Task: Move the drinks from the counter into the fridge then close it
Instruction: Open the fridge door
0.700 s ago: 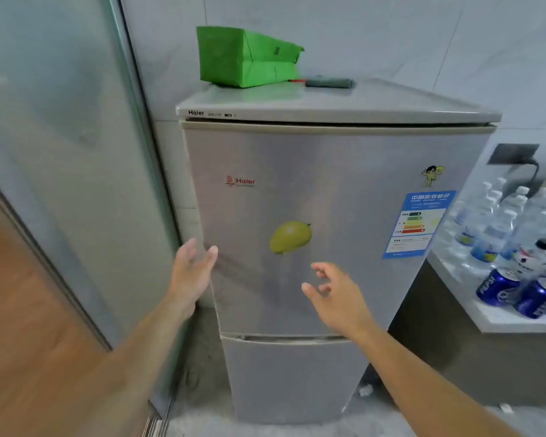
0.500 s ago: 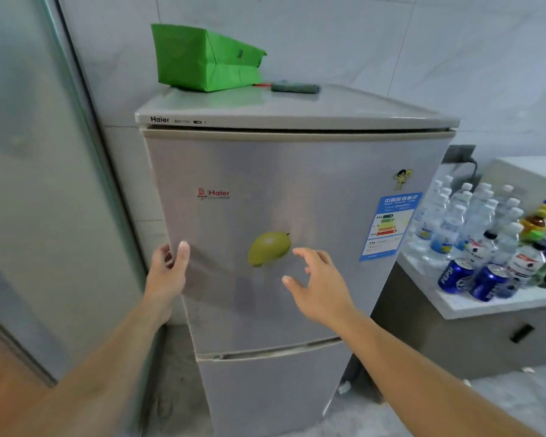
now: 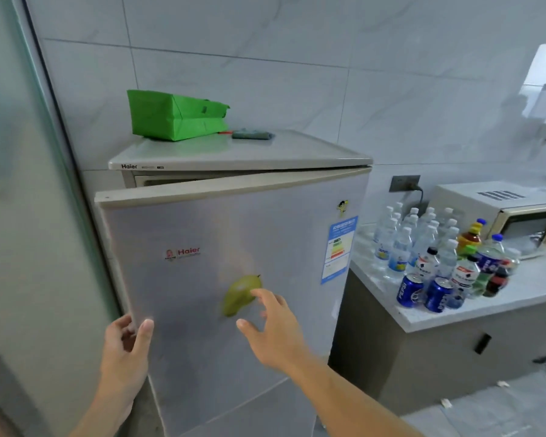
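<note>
On the right side of the frame, the drinks [image 3: 435,263] stand in a tight bunch on the white worktop [image 3: 517,298]. There are clear water bottles at the back, two blue Pepsi cans [image 3: 423,291] in front, and some darker bottles beside them. They are all well apart from both hands, so none has gone into the fridge [image 3: 234,279] yet.

The fridge fills the middle of the frame. Its top door [image 3: 202,247] is open a crack, with a dark gap showing under the lid. I think the door must swing wide first, so the drinks have a way in.

The left hand [image 3: 125,351] grips the left edge of the door. Its thumb lies on the front and its fingers [image 3: 120,323] curl round the edge, which is a good hold for pulling.

The right hand [image 3: 271,329] holds nothing. Its fingers are spread apart and loose, just in front of the green mango sticker [image 3: 240,293]. I cannot tell if they touch the door. This hand is on the side nearer the drinks.

A green bag [image 3: 174,116] lies on top of the fridge. A microwave [image 3: 501,212] sits behind the drinks.
</note>
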Available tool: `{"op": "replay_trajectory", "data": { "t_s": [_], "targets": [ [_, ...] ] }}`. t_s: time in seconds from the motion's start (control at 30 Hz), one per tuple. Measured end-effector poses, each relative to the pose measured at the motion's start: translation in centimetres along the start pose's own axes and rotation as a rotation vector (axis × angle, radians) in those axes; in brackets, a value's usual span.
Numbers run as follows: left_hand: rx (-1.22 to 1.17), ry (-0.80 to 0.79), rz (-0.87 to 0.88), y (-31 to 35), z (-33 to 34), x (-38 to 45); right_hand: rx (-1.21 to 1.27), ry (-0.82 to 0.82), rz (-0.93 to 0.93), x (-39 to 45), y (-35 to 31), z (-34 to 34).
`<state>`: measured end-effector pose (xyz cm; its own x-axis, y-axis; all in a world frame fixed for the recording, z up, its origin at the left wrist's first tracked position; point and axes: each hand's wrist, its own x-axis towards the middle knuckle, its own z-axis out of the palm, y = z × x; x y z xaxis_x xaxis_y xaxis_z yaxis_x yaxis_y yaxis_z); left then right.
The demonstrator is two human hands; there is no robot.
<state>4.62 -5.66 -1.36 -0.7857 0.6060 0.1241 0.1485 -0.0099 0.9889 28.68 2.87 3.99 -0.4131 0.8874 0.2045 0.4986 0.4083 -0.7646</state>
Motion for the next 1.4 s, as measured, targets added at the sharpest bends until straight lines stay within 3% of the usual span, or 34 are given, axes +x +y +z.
{"op": "replay_trajectory", "data": {
  "t_s": [0.2,0.33,0.53,0.63,0.7,0.8,0.9,1.23,1.4],
  "targets": [
    [-0.061,0.101,0.076,1.0,-0.1,-13.9,0.050,-0.052,-0.034,-8.9,1.5,-4.0],
    [-0.020,0.046,0.174,1.9,1.4,-24.5,0.135,-0.046,-0.082,-16.3,3.0,-7.9],
    [0.131,-0.136,0.251,4.2,6.0,-38.3,0.144,0.011,-0.182,-27.1,6.2,-13.1],
    [0.131,-0.269,0.215,5.5,10.0,-42.8,0.171,0.170,-0.130,-29.9,8.3,-15.6],
    [0.147,-0.439,0.173,6.1,12.7,-44.9,0.184,0.293,-0.053,-30.6,9.8,-17.4],
    [0.265,-0.676,0.173,6.7,16.1,-47.2,0.249,0.459,0.047,-30.6,12.7,-20.5],
    [0.283,-0.731,0.168,6.3,18.7,-47.8,0.289,0.552,0.085,-29.7,16.3,-23.5],
    [0.182,-0.500,0.186,5.1,25.5,-42.6,0.267,0.856,0.282,-22.1,26.4,-33.0],
    [0.125,-0.464,0.164,5.0,29.4,-40.0,0.248,0.819,0.398,-16.2,31.2,-39.0]
  ]
}}
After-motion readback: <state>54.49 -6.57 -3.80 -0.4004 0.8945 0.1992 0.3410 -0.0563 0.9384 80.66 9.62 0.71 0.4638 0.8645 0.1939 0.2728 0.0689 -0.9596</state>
